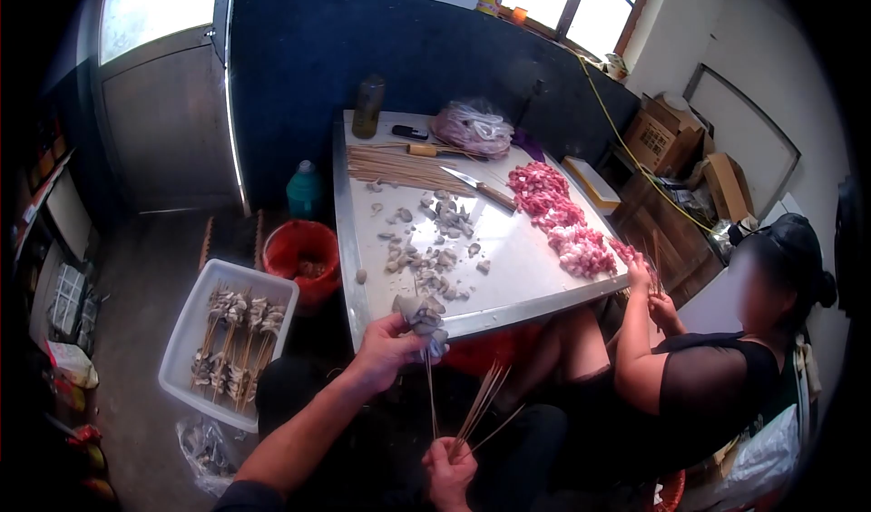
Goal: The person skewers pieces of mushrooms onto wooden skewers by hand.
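Near the table's front left corner, my left hand (386, 349) is closed around grey mushroom pieces (420, 317) threaded on thin sticks. Lower down, my right hand (449, 467) grips a fanned bundle of bare wooden skewers (484, 403) and the lower ends of the sticks under the mushrooms. Loose mushroom pieces (435, 262) lie scattered on the white table (517, 299). Behind them is a row of bare skewers (399, 167). A knife (479, 188) lies beside a long pile of red and white meat pieces (549, 203).
A white bin (177, 367) of filled mushroom skewers stands on the floor at left, near a red bucket (299, 235) and a green bottle (305, 190). A co-worker (699, 376) sits at right, hands at the table edge. A plastic bag (474, 129) and dark bottle (368, 106) stand at the back.
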Demonstrator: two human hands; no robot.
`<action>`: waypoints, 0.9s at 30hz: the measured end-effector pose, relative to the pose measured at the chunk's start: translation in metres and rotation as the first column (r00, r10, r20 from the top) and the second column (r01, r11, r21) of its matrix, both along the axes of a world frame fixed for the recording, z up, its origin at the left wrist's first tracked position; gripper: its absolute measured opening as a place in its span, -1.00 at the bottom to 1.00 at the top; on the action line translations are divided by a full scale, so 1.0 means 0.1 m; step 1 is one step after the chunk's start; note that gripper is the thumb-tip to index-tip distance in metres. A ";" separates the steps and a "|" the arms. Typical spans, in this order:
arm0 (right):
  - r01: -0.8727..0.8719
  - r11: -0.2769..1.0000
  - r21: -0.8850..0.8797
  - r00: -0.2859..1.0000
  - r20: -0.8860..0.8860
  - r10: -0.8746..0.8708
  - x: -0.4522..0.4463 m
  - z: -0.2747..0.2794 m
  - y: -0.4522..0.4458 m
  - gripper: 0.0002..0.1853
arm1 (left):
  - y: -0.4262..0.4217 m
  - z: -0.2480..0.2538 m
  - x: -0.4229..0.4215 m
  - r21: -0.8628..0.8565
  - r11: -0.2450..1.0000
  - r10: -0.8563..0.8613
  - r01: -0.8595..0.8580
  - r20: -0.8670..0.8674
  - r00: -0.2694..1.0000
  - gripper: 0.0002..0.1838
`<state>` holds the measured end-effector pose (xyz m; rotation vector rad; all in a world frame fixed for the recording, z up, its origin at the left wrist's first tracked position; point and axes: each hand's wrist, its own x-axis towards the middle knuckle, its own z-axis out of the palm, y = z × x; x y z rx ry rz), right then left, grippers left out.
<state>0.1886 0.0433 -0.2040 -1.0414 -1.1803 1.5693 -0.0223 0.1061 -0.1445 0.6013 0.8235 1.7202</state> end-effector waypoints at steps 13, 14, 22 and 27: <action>-0.013 1.000 -0.020 0.994 0.106 0.015 0.12 -0.06 0.18 -0.96 | -0.03 0.09 0.12 -0.058 0.994 -0.087 0.091 0.067 0.994 -0.74; -0.026 1.000 -0.017 0.994 0.105 0.027 0.11 -0.04 0.19 -0.96 | -0.03 0.08 0.12 -0.056 0.996 -0.067 0.074 0.118 0.991 -0.71; -0.004 0.999 -0.034 0.996 0.090 0.007 0.12 -0.05 0.14 -0.95 | 0.01 -0.07 0.16 -0.018 0.996 -0.085 0.084 -0.077 0.993 -0.73; 0.014 0.999 -0.039 0.998 0.061 -0.012 0.13 -0.07 0.16 -0.95 | 0.00 -0.13 0.26 0.005 0.989 -0.146 0.148 -0.125 0.981 -0.74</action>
